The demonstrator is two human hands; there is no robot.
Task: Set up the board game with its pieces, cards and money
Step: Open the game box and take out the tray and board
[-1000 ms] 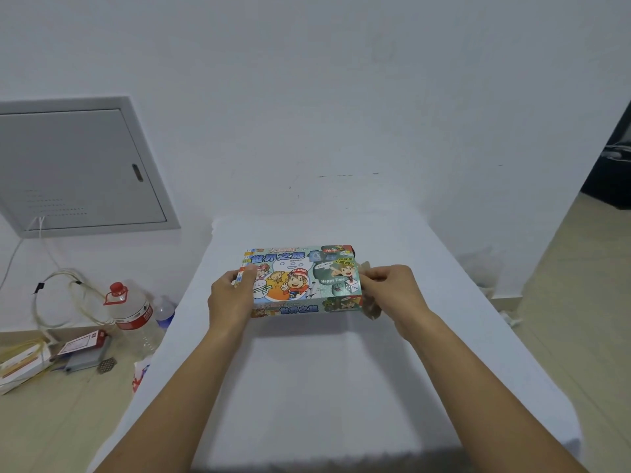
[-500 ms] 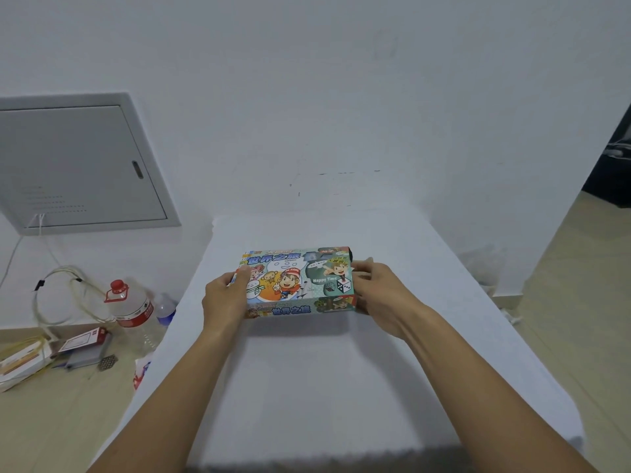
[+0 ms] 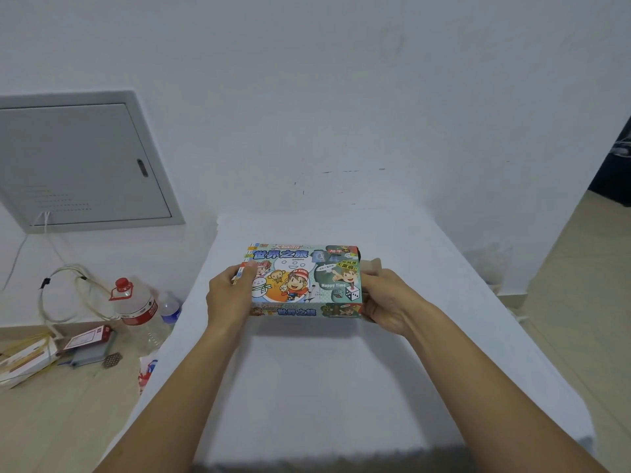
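Cardboard, brightly printed with cartoon figures and dice, fills the middle of the scene: a game box [image 3: 304,280] held between two bare hands just above a white desk [image 3: 341,387]. The left hand [image 3: 228,297] grips the box's left end, thumb lying over the top face and fingers curled underneath. The right hand [image 3: 387,302] holds the right end, where a plain brown flap [image 3: 372,266] stands open beyond the printed lid; its fingers are curled around that end, though exactly what they pinch is hidden behind the box.

Nothing from inside is out on the desk, so the setting-up appears to be at its very beginning, with the box being opened at its right end. Doing this well likely means keeping the left hand firm as an anchor, holding the box level, and working the flap fully clear before drawing anything out, so cards and small pieces do not spill. Lowering the box onto the desk first would give loose contents somewhere to land.

On the floor to the left lie a large water bottle [image 3: 136,303], a coil of cable [image 3: 68,291] and some packets [image 3: 30,361].
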